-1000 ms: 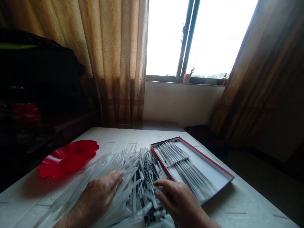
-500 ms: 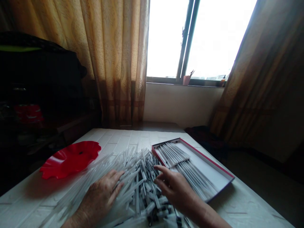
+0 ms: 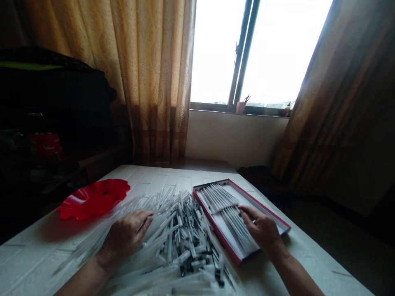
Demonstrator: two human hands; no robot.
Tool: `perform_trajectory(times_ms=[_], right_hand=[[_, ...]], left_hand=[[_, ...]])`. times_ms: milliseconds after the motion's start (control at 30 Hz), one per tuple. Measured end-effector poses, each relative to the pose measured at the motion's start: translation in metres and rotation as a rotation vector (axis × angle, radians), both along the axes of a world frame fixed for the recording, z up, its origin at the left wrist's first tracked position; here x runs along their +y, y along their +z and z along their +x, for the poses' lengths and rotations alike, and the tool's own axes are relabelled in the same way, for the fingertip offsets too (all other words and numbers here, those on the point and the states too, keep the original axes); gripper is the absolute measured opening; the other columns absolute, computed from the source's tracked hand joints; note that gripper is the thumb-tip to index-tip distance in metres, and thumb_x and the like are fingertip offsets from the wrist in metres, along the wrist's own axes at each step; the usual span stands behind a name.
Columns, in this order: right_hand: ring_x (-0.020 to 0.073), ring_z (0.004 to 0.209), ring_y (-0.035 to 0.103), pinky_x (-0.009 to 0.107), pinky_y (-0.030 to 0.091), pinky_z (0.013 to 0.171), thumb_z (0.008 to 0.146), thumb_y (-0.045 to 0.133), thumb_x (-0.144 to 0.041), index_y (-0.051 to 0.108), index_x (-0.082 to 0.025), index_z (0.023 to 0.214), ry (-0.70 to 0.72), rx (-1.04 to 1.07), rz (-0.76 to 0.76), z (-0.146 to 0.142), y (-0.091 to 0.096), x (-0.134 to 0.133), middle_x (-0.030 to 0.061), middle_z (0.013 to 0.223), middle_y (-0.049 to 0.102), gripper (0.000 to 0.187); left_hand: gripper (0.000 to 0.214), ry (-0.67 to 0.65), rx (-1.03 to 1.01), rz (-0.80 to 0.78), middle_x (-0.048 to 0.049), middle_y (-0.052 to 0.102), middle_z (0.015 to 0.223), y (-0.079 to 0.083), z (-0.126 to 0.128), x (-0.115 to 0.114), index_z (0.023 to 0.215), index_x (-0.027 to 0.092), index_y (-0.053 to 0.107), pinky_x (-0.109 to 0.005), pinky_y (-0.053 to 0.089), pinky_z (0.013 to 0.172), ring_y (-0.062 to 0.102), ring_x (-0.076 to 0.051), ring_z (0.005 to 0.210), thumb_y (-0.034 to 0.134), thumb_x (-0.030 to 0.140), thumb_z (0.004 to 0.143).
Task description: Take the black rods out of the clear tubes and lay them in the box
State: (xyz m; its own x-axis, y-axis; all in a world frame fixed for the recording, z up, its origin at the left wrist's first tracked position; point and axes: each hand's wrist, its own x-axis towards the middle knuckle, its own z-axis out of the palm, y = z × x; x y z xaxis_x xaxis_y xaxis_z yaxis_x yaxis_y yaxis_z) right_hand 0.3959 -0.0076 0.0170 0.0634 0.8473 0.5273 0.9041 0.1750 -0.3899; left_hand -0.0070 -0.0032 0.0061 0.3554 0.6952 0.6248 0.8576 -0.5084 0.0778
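Observation:
My left hand (image 3: 128, 236) lies on the left side of a large heap of thin clear plastic tubes (image 3: 182, 242), many with black tips. Its fingers curl over the tubes, and I cannot tell whether it grips any. My right hand (image 3: 261, 228) rests on the right end of a row of thin grey-and-white rods (image 3: 224, 213). These lie side by side in a shallow white box with a red rim (image 3: 213, 228). The heap touches the box's left wall.
A wavy red plastic dish (image 3: 92, 199) sits on the white brick-patterned tabletop (image 3: 160, 179) behind my left hand. Beyond the table stand patterned curtains (image 3: 151, 82), a bright window (image 3: 247, 53), and a dark bag (image 3: 52, 102) at left.
My right hand has moved off the heap and onto the rods in the box. The box now sits turned, with its near corner further left. My left hand has barely moved.

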Motion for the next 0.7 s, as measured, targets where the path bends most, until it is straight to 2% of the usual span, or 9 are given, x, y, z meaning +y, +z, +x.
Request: perform_trajectory(times_ms=[67,233,367,467,567,700], right_hand=[[0.0293,0.08,0.077,0.035,0.056,0.066,0.089,0.048,-0.033,0.076,-0.021,0.098,-0.015,-0.066,-0.047,-0.001,-0.001,-0.003,0.01,0.092,0.081,0.031],[0.0292,0.072,0.076,0.033,0.048,0.058,0.09,0.056,-0.034,0.072,-0.025,0.088,-0.036,-0.236,-0.202,-0.014,0.007,-0.015,0.0052,0.075,0.079,0.019],[0.0309,0.08,0.075,0.034,0.046,0.063,0.087,0.062,-0.03,0.069,-0.023,0.085,-0.046,-0.337,-0.296,-0.025,0.01,-0.02,0.0093,0.083,0.079,0.01],[0.0314,0.087,0.074,0.034,0.047,0.066,0.085,0.06,-0.023,0.069,-0.021,0.088,-0.051,-0.384,-0.353,-0.031,0.01,-0.019,0.012,0.093,0.079,0.009],[0.0329,0.088,0.074,0.035,0.048,0.067,0.085,0.057,-0.018,0.07,-0.019,0.092,-0.064,-0.387,-0.409,-0.033,0.011,-0.017,0.0149,0.095,0.078,0.015],[0.0344,0.093,0.073,0.039,0.051,0.073,0.088,0.053,-0.018,0.072,-0.015,0.1,-0.051,-0.315,-0.415,-0.03,0.01,-0.016,0.0181,0.101,0.077,0.022]], left_hand=[[0.042,0.023,0.011,0.001,-0.0063,0.078,0.092,0.004,0.001,0.001,0.1,0.02,0.074,-0.033,0.059,0.07,0.076,-0.026,0.084,0.036,0.039,0.1],[0.038,0.059,0.043,-0.012,-0.0072,0.079,0.091,0.018,0.001,-0.002,0.099,0.021,0.074,-0.03,0.058,0.07,0.076,-0.024,0.082,0.038,0.036,0.098],[0.037,0.087,0.043,0.003,-0.007,0.079,0.094,0.024,-0.002,-0.007,0.099,0.022,0.074,-0.029,0.057,0.074,0.075,-0.023,0.086,0.039,0.037,0.097],[0.036,0.096,0.018,0.037,-0.0084,0.079,0.098,0.023,0.001,-0.01,0.102,0.021,0.073,-0.031,0.057,0.076,0.075,-0.024,0.09,0.04,0.036,0.097],[0.035,0.067,-0.008,0.09,-0.009,0.078,0.099,0.023,0.013,-0.007,0.104,0.019,0.071,-0.032,0.058,0.076,0.075,-0.024,0.088,0.039,0.032,0.098],[0.031,-0.043,-0.02,0.164,-0.0086,0.078,0.093,0.025,0.043,0.002,0.105,0.018,0.07,-0.032,0.059,0.073,0.075,-0.023,0.085,0.041,0.027,0.099]])
